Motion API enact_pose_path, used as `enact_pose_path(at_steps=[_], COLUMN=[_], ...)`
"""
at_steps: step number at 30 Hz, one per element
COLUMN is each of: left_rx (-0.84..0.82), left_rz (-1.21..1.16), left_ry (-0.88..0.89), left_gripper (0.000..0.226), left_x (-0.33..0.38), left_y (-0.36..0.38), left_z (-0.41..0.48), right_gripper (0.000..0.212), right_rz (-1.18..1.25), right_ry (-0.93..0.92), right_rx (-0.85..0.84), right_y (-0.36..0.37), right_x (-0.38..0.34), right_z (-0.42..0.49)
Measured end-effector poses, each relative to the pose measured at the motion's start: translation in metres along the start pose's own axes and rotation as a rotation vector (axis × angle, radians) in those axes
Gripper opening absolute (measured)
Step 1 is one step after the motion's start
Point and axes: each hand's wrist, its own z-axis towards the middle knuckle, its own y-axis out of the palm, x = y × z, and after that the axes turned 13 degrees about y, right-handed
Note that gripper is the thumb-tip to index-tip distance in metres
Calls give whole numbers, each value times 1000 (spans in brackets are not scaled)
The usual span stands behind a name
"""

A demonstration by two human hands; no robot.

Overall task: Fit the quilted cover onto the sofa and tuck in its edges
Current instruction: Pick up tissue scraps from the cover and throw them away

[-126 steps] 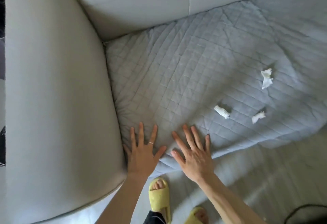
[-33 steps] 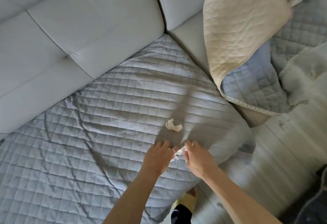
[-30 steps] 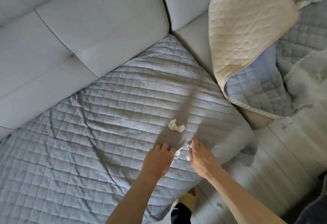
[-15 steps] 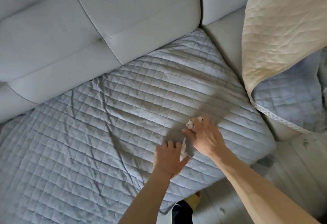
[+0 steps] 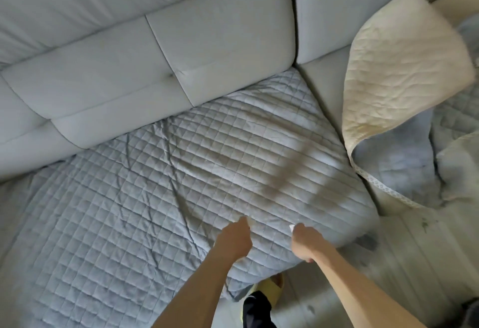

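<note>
Both hands are curled, apart, at the front edge of the quilted cover point(image 5: 129, 211): the right hand point(image 5: 307, 243) pinches a mostly hidden white scrap point(image 5: 291, 228); what the left hand point(image 5: 234, 239) encloses I cannot tell. The cover lies on the sofa point(image 5: 103, 74) seat, its cream underside point(image 5: 401, 68) flipped up rightward.

My left hand point(image 5: 233, 242) and right hand point(image 5: 307, 246), forearms bare; yellow sandal point(image 5: 270, 285), bottom centre; black clothing point(image 5: 256, 311) below it.
</note>
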Motion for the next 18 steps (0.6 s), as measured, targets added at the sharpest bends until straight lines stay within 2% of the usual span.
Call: enact_pose_path(at_steps=[2, 4, 7, 9, 12, 16, 18], left_rx=[38, 118, 340, 506, 727, 895, 990], left_rz=[-152, -308, -523, -691, -829, -982, -1139], left_ry=[-65, -100, -138, -151, -218, -202, -236], left_gripper=[49, 51, 43, 43, 37, 29, 23], left_x=[-1, -6, -20, -36, -64, -113, -145], left_y=[-25, -50, -92, -117, -153, -181, -187], left_z=[-35, -72, -136, -182, -249, -344, -398], right_gripper=[42, 37, 29, 32, 26, 23, 24], right_rz=[75, 89, 108, 109, 110, 144, 148], right_ry=[-78, -181, -344, -484, -611, -720, -775], right_rx=[-35, -36, -13, 19, 26, 38, 53], right_y=[-27, -53, -85, -96, -98, -80, -60], right_x=[-24, -54, -104, -141, -193, -262, -300], right_z=[-35, -68, -131, -176, -243, -328, -375])
